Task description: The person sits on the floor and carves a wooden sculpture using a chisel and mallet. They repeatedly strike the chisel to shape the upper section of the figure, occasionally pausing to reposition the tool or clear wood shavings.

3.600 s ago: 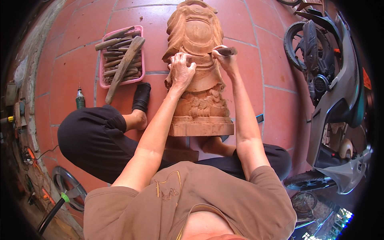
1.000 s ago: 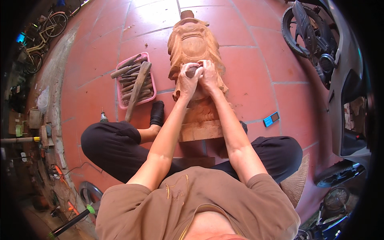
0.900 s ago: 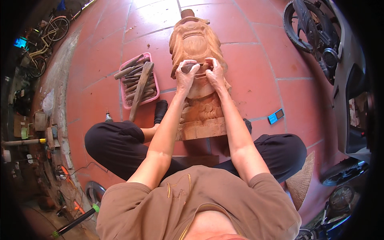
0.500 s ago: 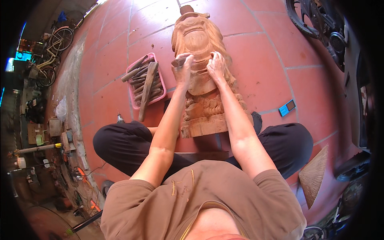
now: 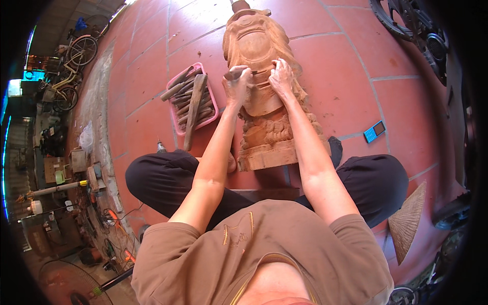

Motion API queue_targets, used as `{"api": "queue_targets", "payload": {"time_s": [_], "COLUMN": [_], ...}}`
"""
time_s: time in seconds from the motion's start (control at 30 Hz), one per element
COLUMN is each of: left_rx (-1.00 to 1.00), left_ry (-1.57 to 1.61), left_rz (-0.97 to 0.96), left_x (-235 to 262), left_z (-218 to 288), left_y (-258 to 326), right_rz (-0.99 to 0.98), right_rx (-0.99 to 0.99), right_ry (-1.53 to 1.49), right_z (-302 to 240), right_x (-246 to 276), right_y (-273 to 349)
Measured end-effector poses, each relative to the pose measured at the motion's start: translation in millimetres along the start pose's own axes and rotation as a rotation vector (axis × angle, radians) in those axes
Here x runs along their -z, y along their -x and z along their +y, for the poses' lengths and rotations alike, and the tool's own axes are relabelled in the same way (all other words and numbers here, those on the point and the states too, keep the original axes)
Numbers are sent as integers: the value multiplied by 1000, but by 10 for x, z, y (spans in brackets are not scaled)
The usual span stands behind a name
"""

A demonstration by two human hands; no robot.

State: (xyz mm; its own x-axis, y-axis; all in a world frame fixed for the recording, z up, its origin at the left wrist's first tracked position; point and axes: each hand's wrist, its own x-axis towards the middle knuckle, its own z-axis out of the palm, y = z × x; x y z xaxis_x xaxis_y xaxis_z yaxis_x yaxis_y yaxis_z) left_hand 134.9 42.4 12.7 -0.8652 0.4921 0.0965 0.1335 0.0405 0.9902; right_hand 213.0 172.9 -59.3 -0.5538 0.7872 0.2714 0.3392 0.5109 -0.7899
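In front of me a carved wooden statue [image 5: 254,46], reddish-brown, lies on its back, its base toward my legs. My left hand [image 5: 238,89] is closed round a short, dark wooden handle [image 5: 231,75] at the statue's left side; the working end of that tool is hard to make out. Just across the carving, my right hand [image 5: 282,79] has its fingers bent against the wood. Whether anything is between those fingers is hidden. Left of the statue, a pink plastic basket [image 5: 215,109] holds several dark wooden-handled sticks, one long piece [image 5: 195,109] lying across the top.
A blue keypad phone [image 5: 374,131] lies on the red tiles to the right. A conical hat [image 5: 406,223] is beside my right knee. A motorbike [image 5: 417,30] stands far right. Bicycles [image 5: 81,51], a fan [image 5: 71,284] and tools with cords line the left side.
The whole view has shifted slightly, so the scene sits a little further right. Both hands stay at the statue's middle; the left one has turned slightly with the handle in it.
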Motion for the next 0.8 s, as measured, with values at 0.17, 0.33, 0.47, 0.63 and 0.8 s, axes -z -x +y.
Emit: {"api": "queue_targets", "payload": {"time_s": [0.17, 0.33, 0.47, 0.63, 0.8], "left_rx": [-121, -136, 10, 39, -109], "left_ry": [189, -2, 8, 211, 71], "left_rz": [164, 84, -62, 80, 88], "left_x": [-58, -87, 105, 8, 23], "left_z": [-86, -37, -7, 164, -121], "left_y": [-171, -73, -52, -143, -128], "right_rz": [-43, -76, -151, -167, -178], "right_rx": [-6, -33, -89, -57, -41], "right_ry": [15, 22, 4, 7, -3], "right_z": [-144, -123, -186, -169, -207], "right_x": [30, 113, 152, 190, 175], "right_y": [22, 29, 32, 23, 43]}}
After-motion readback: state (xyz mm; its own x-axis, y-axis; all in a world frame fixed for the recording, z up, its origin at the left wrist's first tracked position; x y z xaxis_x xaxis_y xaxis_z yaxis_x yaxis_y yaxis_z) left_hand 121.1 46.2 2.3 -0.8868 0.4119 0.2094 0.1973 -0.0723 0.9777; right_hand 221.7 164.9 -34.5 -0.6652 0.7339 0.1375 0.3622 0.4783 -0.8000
